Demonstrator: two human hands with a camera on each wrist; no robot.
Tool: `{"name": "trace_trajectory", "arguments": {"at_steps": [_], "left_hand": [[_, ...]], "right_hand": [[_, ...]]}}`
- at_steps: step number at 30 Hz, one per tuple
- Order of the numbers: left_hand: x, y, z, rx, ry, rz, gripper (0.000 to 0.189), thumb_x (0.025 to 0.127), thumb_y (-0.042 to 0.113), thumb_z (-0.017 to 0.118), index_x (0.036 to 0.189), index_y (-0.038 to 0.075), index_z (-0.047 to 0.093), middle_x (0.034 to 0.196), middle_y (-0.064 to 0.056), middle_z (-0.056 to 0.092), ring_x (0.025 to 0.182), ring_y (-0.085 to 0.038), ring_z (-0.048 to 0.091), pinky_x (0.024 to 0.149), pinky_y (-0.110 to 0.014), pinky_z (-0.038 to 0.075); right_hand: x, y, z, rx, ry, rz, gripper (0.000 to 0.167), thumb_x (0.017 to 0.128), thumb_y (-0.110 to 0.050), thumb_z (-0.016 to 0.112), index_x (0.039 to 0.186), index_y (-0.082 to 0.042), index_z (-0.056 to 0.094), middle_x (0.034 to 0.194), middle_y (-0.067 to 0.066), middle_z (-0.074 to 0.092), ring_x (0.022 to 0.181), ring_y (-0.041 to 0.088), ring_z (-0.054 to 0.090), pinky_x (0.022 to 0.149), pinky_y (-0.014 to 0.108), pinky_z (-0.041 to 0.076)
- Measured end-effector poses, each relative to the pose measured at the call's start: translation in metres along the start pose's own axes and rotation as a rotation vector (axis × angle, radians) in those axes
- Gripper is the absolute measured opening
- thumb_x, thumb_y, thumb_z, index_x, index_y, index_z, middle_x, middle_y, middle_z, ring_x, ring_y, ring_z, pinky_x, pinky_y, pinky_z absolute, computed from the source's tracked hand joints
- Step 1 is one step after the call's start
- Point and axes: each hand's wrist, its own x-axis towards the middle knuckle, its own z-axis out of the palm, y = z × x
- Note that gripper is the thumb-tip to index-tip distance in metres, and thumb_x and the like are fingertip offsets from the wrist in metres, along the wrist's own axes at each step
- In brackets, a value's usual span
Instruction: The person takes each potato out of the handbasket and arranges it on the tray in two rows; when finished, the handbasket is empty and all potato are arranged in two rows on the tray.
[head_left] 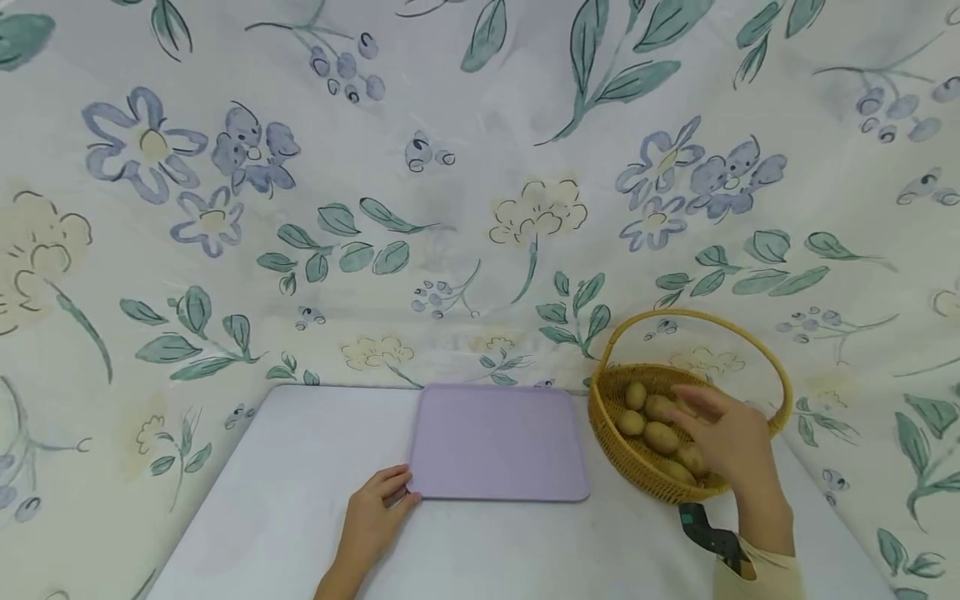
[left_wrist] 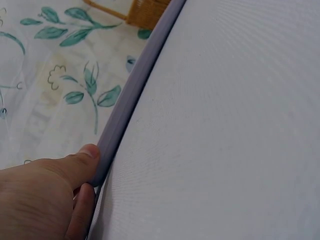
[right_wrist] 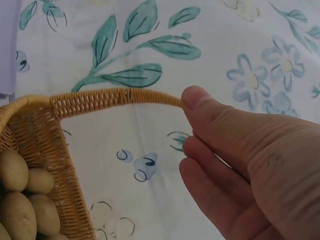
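A flat lilac tray [head_left: 498,442] with a low rim lies on the white table. My left hand [head_left: 378,508] is at its near left corner. In the left wrist view, the thumb and a finger pinch the tray's rim [left_wrist: 122,107]. On the right stands a yellow-brown wicker basket [head_left: 626,454] with a tall arched handle and several potatoes [head_left: 660,437] inside. Over the basket's right side hovers my right hand [head_left: 723,433], thumb and fingers apart and nothing between them. In the right wrist view its thumb overlaps the end of the basket handle [right_wrist: 95,102].
The white table [head_left: 300,467] extends left of the tray and in front of it. Behind the table hangs a cloth [head_left: 450,250] printed with flowers and leaves. A black strap device [head_left: 708,533] is on my right wrist, by a cream sleeve [head_left: 757,575].
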Motion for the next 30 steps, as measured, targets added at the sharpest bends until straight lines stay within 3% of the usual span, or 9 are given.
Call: {"name": "trace_trajectory", "arguments": {"at_steps": [4, 7, 9, 12, 20, 30], "left_hand": [[-0.002, 0.001, 0.003, -0.018, -0.011, 0.02, 0.036, 0.082, 0.005, 0.083, 0.115, -0.006, 0.072, 0.126, -0.015, 0.07, 0.112, -0.033, 0.071, 0.093, -0.023, 0.063], [-0.003, 0.001, 0.002, -0.01, 0.002, 0.0, 0.035, 0.082, 0.004, 0.083, 0.114, -0.005, 0.073, 0.126, -0.014, 0.07, 0.112, -0.032, 0.071, 0.093, -0.024, 0.063], [-0.003, 0.001, 0.0, -0.003, 0.005, -0.017, 0.035, 0.081, 0.004, 0.084, 0.114, -0.005, 0.073, 0.126, -0.013, 0.07, 0.111, -0.031, 0.071, 0.092, -0.023, 0.063], [-0.003, 0.002, -0.001, -0.012, -0.003, -0.022, 0.035, 0.082, 0.004, 0.083, 0.114, -0.005, 0.073, 0.126, -0.014, 0.07, 0.112, -0.031, 0.071, 0.093, -0.023, 0.062], [-0.004, 0.002, -0.002, -0.021, 0.001, -0.022, 0.035, 0.082, 0.003, 0.083, 0.114, -0.006, 0.073, 0.126, -0.014, 0.07, 0.112, -0.032, 0.071, 0.093, -0.024, 0.062], [-0.003, 0.003, -0.001, -0.02, 0.009, -0.006, 0.035, 0.082, 0.002, 0.083, 0.114, -0.006, 0.073, 0.125, -0.014, 0.07, 0.112, -0.032, 0.071, 0.093, -0.024, 0.062]], "right_hand": [[0.003, 0.006, -0.007, -0.014, -0.031, 0.023, 0.037, 0.091, -0.035, 0.08, 0.12, -0.013, 0.075, 0.116, 0.016, 0.076, 0.092, 0.009, 0.075, 0.083, 0.041, 0.065], [0.006, 0.008, -0.009, 0.012, -0.081, 0.04, 0.041, 0.093, -0.038, 0.077, 0.124, -0.012, 0.074, 0.121, 0.017, 0.074, 0.097, 0.013, 0.075, 0.091, 0.056, 0.061], [0.009, 0.009, -0.007, 0.027, -0.11, 0.049, 0.044, 0.094, -0.039, 0.075, 0.126, -0.01, 0.072, 0.124, 0.018, 0.073, 0.104, 0.03, 0.074, 0.095, 0.061, 0.058], [0.012, 0.013, -0.004, 0.034, -0.137, 0.068, 0.046, 0.095, -0.041, 0.073, 0.129, -0.008, 0.07, 0.126, 0.02, 0.071, 0.112, 0.043, 0.069, 0.097, 0.064, 0.055], [0.02, 0.027, 0.005, 0.012, -0.215, 0.13, 0.064, 0.091, -0.059, 0.07, 0.133, -0.011, 0.067, 0.133, 0.02, 0.067, 0.121, 0.045, 0.064, 0.1, 0.064, 0.054], [0.032, 0.038, 0.012, 0.0, -0.265, 0.135, 0.062, 0.094, -0.053, 0.069, 0.137, -0.008, 0.064, 0.135, 0.019, 0.067, 0.123, 0.045, 0.062, 0.099, 0.06, 0.057]]}}
